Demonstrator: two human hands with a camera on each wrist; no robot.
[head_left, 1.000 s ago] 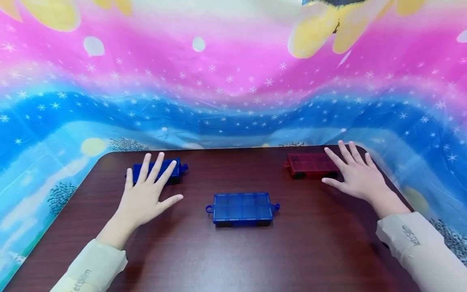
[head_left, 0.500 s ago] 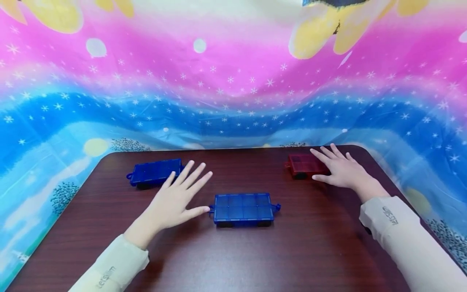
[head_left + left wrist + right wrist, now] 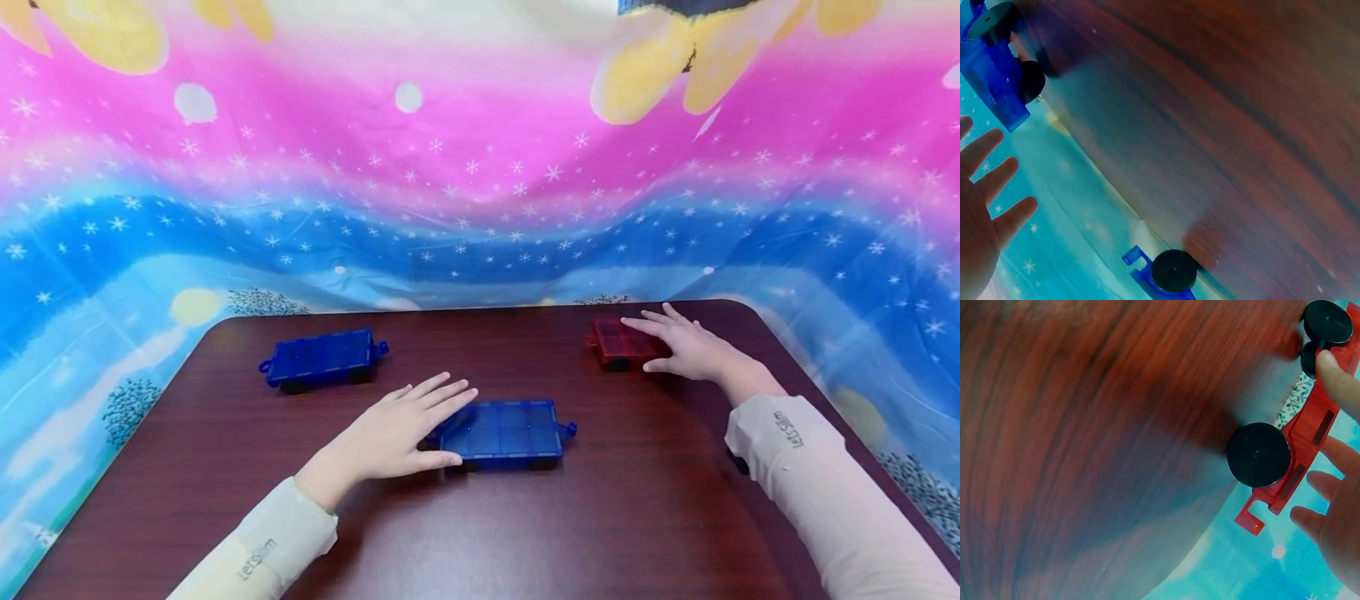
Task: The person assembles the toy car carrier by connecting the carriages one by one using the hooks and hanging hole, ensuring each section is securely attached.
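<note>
A translucent blue toy wagon (image 3: 510, 429) with black wheels stands mid-table, a coupling at its right end. My left hand (image 3: 397, 433) reaches over its left end, fingers straight, thumb (image 3: 438, 460) along the near side. The left wrist view shows this wagon's wheels and underside (image 3: 997, 81) beyond the spread fingers. At the back right is a red toy wagon (image 3: 618, 342). My right hand (image 3: 697, 350) lies over its right part, hiding it. In the right wrist view the thumb (image 3: 1335, 378) overlaps a black wheel, and the extended fingers spread on the wagon's other side.
A second blue wagon (image 3: 321, 358) stands at the back left, its hook and wheel (image 3: 1174, 270) also showing in the left wrist view. The dark wooden table (image 3: 600, 533) has rounded back corners. A colourful printed cloth (image 3: 480, 183) hangs behind it.
My left hand has moved right and nearer, from over the back-left blue wagon to the middle one. My right hand has moved left over the red wagon. The wagons have stayed put.
</note>
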